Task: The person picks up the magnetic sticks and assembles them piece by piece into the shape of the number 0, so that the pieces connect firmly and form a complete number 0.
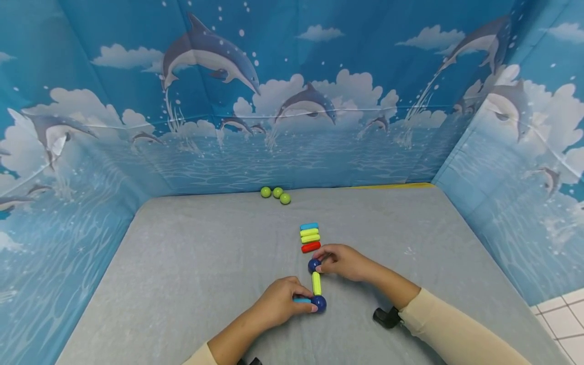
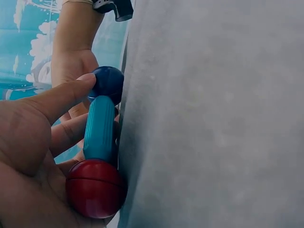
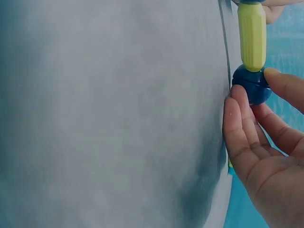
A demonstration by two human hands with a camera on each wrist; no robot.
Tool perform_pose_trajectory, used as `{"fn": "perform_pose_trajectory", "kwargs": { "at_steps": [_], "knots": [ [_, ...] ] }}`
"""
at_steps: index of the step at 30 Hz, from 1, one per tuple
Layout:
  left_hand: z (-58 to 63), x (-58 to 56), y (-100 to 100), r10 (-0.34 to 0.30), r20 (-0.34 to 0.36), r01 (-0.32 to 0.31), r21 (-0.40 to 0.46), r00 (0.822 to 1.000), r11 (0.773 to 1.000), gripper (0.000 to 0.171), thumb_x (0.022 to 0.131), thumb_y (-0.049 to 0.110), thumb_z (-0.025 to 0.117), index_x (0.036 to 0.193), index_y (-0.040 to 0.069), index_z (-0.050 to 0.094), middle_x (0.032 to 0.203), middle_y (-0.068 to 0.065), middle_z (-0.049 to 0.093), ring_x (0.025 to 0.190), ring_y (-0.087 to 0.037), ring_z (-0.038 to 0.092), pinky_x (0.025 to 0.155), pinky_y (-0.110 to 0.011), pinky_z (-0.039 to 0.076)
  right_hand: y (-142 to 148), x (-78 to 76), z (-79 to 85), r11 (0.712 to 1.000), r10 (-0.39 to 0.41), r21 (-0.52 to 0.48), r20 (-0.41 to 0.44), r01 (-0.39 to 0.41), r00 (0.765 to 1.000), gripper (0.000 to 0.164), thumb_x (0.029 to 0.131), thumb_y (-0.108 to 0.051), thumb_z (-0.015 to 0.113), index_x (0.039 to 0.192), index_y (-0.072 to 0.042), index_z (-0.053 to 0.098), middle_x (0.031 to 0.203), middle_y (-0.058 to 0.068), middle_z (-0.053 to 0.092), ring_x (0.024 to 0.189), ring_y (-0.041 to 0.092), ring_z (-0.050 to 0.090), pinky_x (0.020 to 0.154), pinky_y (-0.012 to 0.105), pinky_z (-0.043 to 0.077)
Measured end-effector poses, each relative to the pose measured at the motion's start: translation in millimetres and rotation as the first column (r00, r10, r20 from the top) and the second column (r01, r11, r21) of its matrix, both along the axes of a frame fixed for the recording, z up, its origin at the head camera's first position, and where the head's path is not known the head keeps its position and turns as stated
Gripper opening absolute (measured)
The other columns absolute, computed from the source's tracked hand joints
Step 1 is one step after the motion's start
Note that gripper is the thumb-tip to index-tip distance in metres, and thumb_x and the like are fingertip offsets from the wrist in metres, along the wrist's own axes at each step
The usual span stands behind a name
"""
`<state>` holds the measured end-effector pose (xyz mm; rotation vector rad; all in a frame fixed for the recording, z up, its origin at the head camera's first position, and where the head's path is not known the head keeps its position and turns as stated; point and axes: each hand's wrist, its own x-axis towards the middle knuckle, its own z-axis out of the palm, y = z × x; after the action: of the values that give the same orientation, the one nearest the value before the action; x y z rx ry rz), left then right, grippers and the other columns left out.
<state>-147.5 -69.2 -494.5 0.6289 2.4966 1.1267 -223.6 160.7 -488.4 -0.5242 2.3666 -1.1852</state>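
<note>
A yellow-green rod (image 1: 317, 283) joins two dark blue balls, running away from the person. My left hand (image 1: 282, 303) holds the near dark blue ball (image 1: 319, 303), its thumb pressed on the ball's side. From that ball a light blue rod (image 2: 99, 128) leads to a red ball (image 2: 96, 188), which lies under the left palm and is hidden in the head view. My right hand (image 1: 345, 262) pinches the far dark blue ball (image 3: 252, 84) between thumb and fingers, where the yellow-green rod meets it.
Beyond the right hand lie a red rod (image 1: 311, 247), two yellow-green rods (image 1: 309, 238) and a light blue rod (image 1: 309, 226) in a row. Three green balls (image 1: 278, 192) sit at the back edge of the grey table (image 1: 205, 253). A dolphin-print curtain (image 1: 292, 142) encloses the table's back and sides.
</note>
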Motion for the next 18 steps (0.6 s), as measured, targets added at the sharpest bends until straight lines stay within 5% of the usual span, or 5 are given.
{"fn": "perform_pose_trajectory", "kwargs": {
  "at_steps": [10,18],
  "knots": [
    [-3.9,1.3,-4.1,0.004,0.033,-0.006,0.042,0.999,0.999,0.027,0.083,0.034,0.083,0.101,0.015,0.081,0.085,0.009,0.063,0.071,0.002,0.051,0.064,-0.018,0.043,-2.2,0.7,-1.3,0.999,0.037,-0.002,-0.026,-0.037,0.999,0.033,0.092,-0.026,0.075,0.120,-0.009,0.068,0.105,0.003,0.071,0.089,0.012,0.066,0.078,0.027,0.055],
    [-4.9,1.4,-4.2,0.014,0.030,-0.016,0.062,0.999,0.998,0.025,0.082,0.034,0.084,0.100,0.016,0.082,0.086,0.008,0.066,0.072,0.003,0.051,0.065,-0.017,0.043,-1.4,-4.7,2.7,0.998,-0.053,-0.034,-0.066,0.051,0.996,0.027,0.096,-0.024,0.071,0.117,-0.009,0.068,0.111,0.006,0.068,0.084,0.018,0.066,0.070,0.031,0.056]
  ]
}}
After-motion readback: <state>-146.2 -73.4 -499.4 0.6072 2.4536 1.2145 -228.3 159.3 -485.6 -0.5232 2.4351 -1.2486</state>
